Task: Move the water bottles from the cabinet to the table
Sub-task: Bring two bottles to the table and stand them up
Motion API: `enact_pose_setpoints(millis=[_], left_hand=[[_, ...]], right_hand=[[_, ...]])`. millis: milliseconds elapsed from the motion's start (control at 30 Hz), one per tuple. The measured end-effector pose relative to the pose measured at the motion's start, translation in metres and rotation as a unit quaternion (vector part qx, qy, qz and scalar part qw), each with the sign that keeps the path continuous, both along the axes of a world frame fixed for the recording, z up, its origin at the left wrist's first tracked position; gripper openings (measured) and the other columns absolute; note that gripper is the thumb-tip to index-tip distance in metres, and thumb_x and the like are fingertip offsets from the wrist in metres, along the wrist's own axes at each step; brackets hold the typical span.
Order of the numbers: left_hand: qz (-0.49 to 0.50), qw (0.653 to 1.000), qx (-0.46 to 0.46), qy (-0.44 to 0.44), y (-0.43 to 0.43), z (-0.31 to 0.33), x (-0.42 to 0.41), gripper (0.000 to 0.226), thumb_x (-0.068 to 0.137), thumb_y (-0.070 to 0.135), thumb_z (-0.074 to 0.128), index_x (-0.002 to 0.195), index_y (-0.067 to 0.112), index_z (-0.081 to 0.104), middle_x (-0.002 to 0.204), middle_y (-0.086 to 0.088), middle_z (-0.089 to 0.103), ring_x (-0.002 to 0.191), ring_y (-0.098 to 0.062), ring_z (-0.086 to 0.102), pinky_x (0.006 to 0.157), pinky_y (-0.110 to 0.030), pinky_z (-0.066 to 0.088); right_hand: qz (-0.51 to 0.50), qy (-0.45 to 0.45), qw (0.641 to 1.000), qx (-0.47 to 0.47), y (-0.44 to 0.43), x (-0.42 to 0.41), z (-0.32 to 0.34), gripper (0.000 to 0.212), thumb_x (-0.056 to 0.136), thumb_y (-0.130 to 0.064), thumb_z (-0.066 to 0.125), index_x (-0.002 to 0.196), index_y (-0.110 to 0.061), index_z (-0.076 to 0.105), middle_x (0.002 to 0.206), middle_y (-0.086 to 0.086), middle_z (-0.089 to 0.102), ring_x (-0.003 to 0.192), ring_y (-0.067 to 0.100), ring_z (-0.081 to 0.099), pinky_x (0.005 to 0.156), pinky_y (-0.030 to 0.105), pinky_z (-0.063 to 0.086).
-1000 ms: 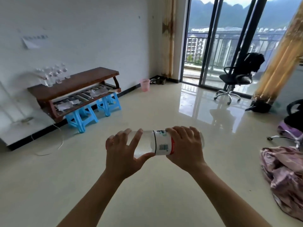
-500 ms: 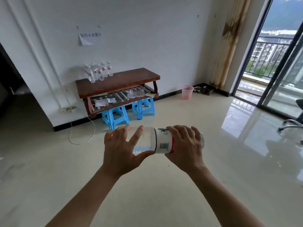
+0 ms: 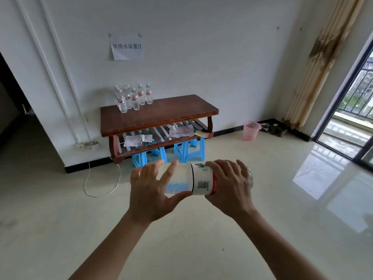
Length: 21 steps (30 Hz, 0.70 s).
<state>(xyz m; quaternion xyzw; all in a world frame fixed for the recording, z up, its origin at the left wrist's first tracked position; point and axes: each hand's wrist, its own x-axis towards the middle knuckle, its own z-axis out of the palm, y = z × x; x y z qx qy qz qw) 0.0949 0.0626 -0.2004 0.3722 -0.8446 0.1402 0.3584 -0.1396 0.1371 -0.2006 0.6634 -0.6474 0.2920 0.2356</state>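
Note:
A clear water bottle (image 3: 198,181) with a white and red label lies sideways in front of me, held at both ends. My left hand (image 3: 152,190) grips its bottom half, fingers spread over the clear plastic. My right hand (image 3: 232,187) wraps round the neck end, hiding the cap. Ahead stands a brown wooden table (image 3: 161,113) against the white wall. Several upright water bottles (image 3: 133,98) are grouped at its back left corner.
Two blue plastic stools (image 3: 188,150) prop up the table's slatted lower shelf, which holds papers. A pink waste basket (image 3: 251,130) stands to the right, a white cable (image 3: 101,184) loops on the floor at left. A glass balcony door (image 3: 351,118) is at far right.
The view has swung left and come closer, so the table now sits centred and larger. Both hands keep the same hold on the bottle.

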Motion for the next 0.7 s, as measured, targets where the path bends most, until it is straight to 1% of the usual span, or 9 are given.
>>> enact_pose_setpoints(millis=[167, 300, 333, 400, 433, 500, 567, 600, 700], left_hand=[[-0.011, 1.0, -0.005, 0.016, -0.101, 0.005, -0.04, 0.081, 0.084, 0.081, 0.047, 0.14, 0.022, 0.048, 0.123, -0.02, 0.063, 0.111, -0.036, 0.061, 0.09, -0.053, 0.049], [-0.003, 1.0, 0.002, 0.0, -0.194, -0.004, -0.075, 0.082, 0.085, 0.083, 0.044, 0.141, 0.022, 0.048, 0.126, -0.019, 0.062, 0.115, -0.036, 0.059, 0.093, -0.052, 0.045], [0.0, 1.0, 0.012, -0.005, -0.217, -0.007, -0.083, 0.083, 0.085, 0.083, 0.045, 0.141, 0.022, 0.049, 0.127, -0.019, 0.062, 0.115, -0.036, 0.059, 0.093, -0.052, 0.045], [0.005, 1.0, 0.004, -0.013, -0.267, -0.011, -0.103, 0.083, 0.084, 0.082, 0.049, 0.14, 0.021, 0.052, 0.126, -0.018, 0.062, 0.115, -0.035, 0.06, 0.092, -0.052, 0.045], [0.003, 1.0, -0.009, -0.015, -0.274, -0.011, -0.105, 0.083, 0.083, 0.082, 0.05, 0.14, 0.021, 0.053, 0.126, -0.017, 0.063, 0.115, -0.035, 0.06, 0.092, -0.053, 0.045], [0.011, 1.0, -0.006, -0.024, -0.331, -0.012, -0.127, 0.083, 0.082, 0.082, 0.055, 0.139, 0.022, 0.055, 0.125, -0.016, 0.063, 0.114, -0.035, 0.061, 0.092, -0.053, 0.046], [0.029, 0.999, -0.014, -0.021, -0.389, -0.006, -0.146, 0.084, 0.079, 0.08, 0.061, 0.137, 0.02, 0.059, 0.125, -0.016, 0.064, 0.112, -0.035, 0.063, 0.091, -0.053, 0.046], [0.035, 0.999, -0.023, -0.016, -0.405, -0.003, -0.149, 0.084, 0.078, 0.08, 0.063, 0.136, 0.019, 0.061, 0.124, -0.016, 0.064, 0.111, -0.035, 0.063, 0.09, -0.052, 0.047], [0.081, 0.997, -0.006, -0.017, -0.476, 0.002, -0.154, 0.083, 0.082, 0.082, 0.056, 0.134, 0.018, 0.065, 0.122, -0.015, 0.064, 0.109, -0.033, 0.062, 0.088, -0.05, 0.045]], right_hand=[[-0.007, 0.006, 1.0, -0.006, -0.101, -0.037, 0.005, 0.077, 0.055, -0.045, 0.093, 0.122, -0.022, 0.064, 0.116, 0.005, 0.067, 0.11, 0.031, 0.063, 0.104, 0.065, 0.043], [-0.006, 0.005, 1.0, -0.011, -0.193, -0.071, -0.007, 0.077, 0.054, -0.043, 0.094, 0.121, -0.02, 0.066, 0.116, 0.006, 0.067, 0.11, 0.032, 0.063, 0.105, 0.065, 0.043], [-0.007, 0.0, 1.0, -0.014, -0.217, -0.081, -0.012, 0.078, 0.053, -0.043, 0.095, 0.121, -0.019, 0.066, 0.116, 0.007, 0.067, 0.109, 0.032, 0.063, 0.105, 0.066, 0.043], [0.001, -0.004, 1.0, -0.02, -0.267, -0.101, -0.02, 0.08, 0.051, -0.042, 0.096, 0.121, -0.019, 0.064, 0.115, 0.007, 0.068, 0.108, 0.033, 0.064, 0.104, 0.067, 0.043], [-0.002, -0.004, 1.0, -0.018, -0.274, -0.102, -0.021, 0.081, 0.05, -0.042, 0.096, 0.121, -0.019, 0.063, 0.114, 0.008, 0.068, 0.107, 0.033, 0.064, 0.104, 0.068, 0.043], [0.012, -0.028, 0.999, -0.017, -0.336, -0.126, -0.024, 0.081, 0.051, -0.041, 0.096, 0.121, -0.021, 0.06, 0.113, 0.006, 0.067, 0.106, 0.031, 0.063, 0.106, 0.066, 0.042], [0.028, -0.036, 0.999, -0.015, -0.402, -0.147, -0.02, 0.079, 0.051, -0.041, 0.095, 0.12, -0.022, 0.061, 0.113, 0.004, 0.065, 0.107, 0.029, 0.06, 0.107, 0.065, 0.04], [0.032, -0.034, 0.999, -0.016, -0.422, -0.149, -0.017, 0.078, 0.051, -0.042, 0.095, 0.12, -0.022, 0.061, 0.113, 0.003, 0.065, 0.107, 0.028, 0.06, 0.107, 0.066, 0.04], [0.063, -0.039, 0.997, 0.004, -0.51, -0.157, -0.007, 0.079, 0.052, -0.044, 0.096, 0.12, -0.023, 0.062, 0.113, 0.003, 0.067, 0.107, 0.028, 0.062, 0.105, 0.069, 0.041]])
